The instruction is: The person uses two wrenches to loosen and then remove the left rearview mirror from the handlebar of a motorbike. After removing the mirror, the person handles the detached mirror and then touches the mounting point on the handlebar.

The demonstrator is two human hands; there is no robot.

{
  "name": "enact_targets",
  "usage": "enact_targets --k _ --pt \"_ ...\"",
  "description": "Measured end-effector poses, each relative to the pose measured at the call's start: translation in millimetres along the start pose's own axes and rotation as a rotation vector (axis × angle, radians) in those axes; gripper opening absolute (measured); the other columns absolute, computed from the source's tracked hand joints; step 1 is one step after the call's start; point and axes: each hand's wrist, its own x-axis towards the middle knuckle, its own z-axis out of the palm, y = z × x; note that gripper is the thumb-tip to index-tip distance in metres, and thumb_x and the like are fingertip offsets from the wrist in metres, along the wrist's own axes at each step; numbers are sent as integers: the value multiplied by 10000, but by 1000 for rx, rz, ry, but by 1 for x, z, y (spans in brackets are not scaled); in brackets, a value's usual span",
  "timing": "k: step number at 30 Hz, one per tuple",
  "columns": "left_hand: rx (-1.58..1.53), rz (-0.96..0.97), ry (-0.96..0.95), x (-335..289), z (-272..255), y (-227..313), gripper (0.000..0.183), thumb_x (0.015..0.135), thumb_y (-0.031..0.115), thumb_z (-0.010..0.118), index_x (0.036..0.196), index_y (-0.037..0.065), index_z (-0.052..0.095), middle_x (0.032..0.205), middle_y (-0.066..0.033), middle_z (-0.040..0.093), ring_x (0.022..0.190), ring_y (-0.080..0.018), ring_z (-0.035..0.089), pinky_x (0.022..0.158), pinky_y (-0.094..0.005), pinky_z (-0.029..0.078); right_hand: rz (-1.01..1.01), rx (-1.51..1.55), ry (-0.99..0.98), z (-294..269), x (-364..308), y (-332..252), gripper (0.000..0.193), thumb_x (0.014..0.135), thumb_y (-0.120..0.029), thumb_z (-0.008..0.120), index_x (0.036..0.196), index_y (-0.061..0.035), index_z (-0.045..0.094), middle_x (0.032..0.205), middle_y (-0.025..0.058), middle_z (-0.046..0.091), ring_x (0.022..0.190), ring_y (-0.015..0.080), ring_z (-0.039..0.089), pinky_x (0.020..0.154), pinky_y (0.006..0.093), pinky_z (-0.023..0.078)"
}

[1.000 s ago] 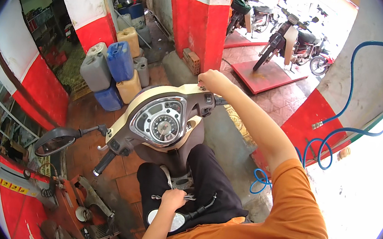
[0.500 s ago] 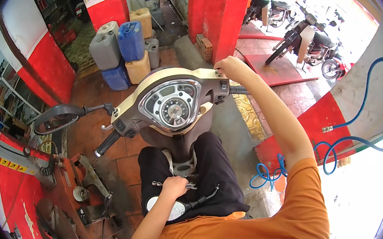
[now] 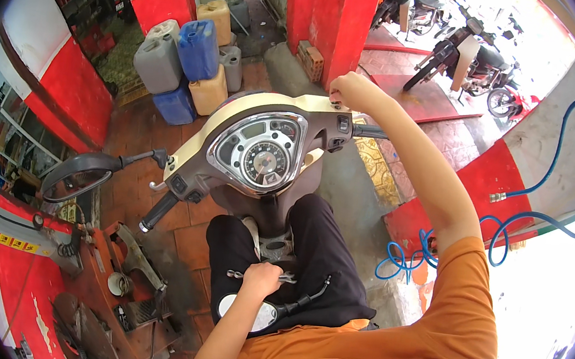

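Note:
I sit astride a scooter with a cream and brown handlebar cover (image 3: 200, 144) and a round chrome-rimmed dashboard (image 3: 262, 156). My left hand (image 3: 263, 279) rests over my lap, closed around metal wrenches (image 3: 286, 277) whose ends stick out on both sides. Under that forearm lies a loose mirror (image 3: 266, 319) with a black bent stem (image 3: 318, 291). My right hand (image 3: 350, 91) reaches forward to the handlebar's right side, fingertips pinched at the mirror mount. What they pinch is too small to make out. The left mirror (image 3: 77, 177) is attached on its stem.
Plastic jerrycans (image 3: 198, 49) are stacked ahead on the left, near a red and white pillar (image 3: 332, 23). A coiled blue air hose (image 3: 502, 234) hangs at the right. Parked motorbikes (image 3: 455, 53) stand beyond. A rusty orange machine (image 3: 102, 279) is at the lower left.
The view and handlebar have shifted slightly. My right hand stays at the mirror mount, its wrist and fingers a little turned. My left hand keeps hold of the wrenches.

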Motion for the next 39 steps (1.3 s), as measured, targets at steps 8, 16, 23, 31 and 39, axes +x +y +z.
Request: enact_targets --k 8,16,23,31,39 --pt "-13 -5 9 -1 -1 -1 129 766 230 683 820 118 715 809 -119 701 835 -291 693 753 -413 551 58 198 -160 -14 2 0 165 785 -133 621 881 -46 724 774 131 693 715 283 682 682 380 526" --pt "-20 5 -10 1 -2 1 138 764 224 679 836 113 718 820 -122 702 838 -295 692 758 -416 550 -137 73 -49 -3 1 14 173 792 -165 636 901 -71 733 835 139 693 828 322 665 761 417 510" --pt "-10 27 27 0 0 -1 143 761 222 682 845 112 720 821 -124 703 844 -294 692 759 -418 548 -127 -34 52 1 -12 -1 144 849 -189 612 896 -70 678 918 120 677 895 320 651 768 434 514" --pt "-24 44 71 -1 0 -1 161 722 214 712 850 118 724 818 -132 704 826 -301 692 752 -418 549 -118 -148 18 5 -7 1 87 846 -155 642 877 -75 652 863 123 672 881 319 659 732 441 520" --pt "4 -22 -73 1 -5 1 284 770 277 699 1029 162 718 951 -138 699 928 -312 667 829 -418 522 -249 -87 -2 -5 -8 0 129 775 -98 663 904 -90 662 858 104 676 863 307 663 726 422 523"
